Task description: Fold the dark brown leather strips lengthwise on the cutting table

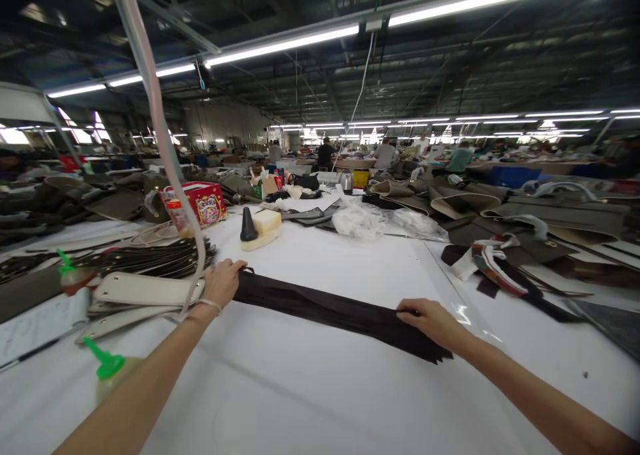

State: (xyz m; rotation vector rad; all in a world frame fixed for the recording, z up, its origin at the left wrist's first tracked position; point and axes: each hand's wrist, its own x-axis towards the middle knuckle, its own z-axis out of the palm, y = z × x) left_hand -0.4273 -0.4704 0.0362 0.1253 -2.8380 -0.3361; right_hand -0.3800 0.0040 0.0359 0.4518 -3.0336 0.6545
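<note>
A long dark brown fabric strip (320, 305), seemingly several layers thick, stretches across the white table in front of me. My left hand (223, 283) is closed on its left end, where a small dark loop sticks up. Near the right end, my right hand (425, 316) pinches the upper edge between thumb and fingers. Jagged layered ends show below the right hand. The strip lies low over the white tabletop (280, 382); whether it touches all along I cannot tell.
Left of me are cream straps (145, 290), a green-capped bottle (111, 368) and a hanging pale hose (155, 102). Beyond the strip stand a yellowish foam block (267, 225) with a black cone (247, 225) and crumpled clear plastic (360, 218). A tape roll (493, 265) lies right.
</note>
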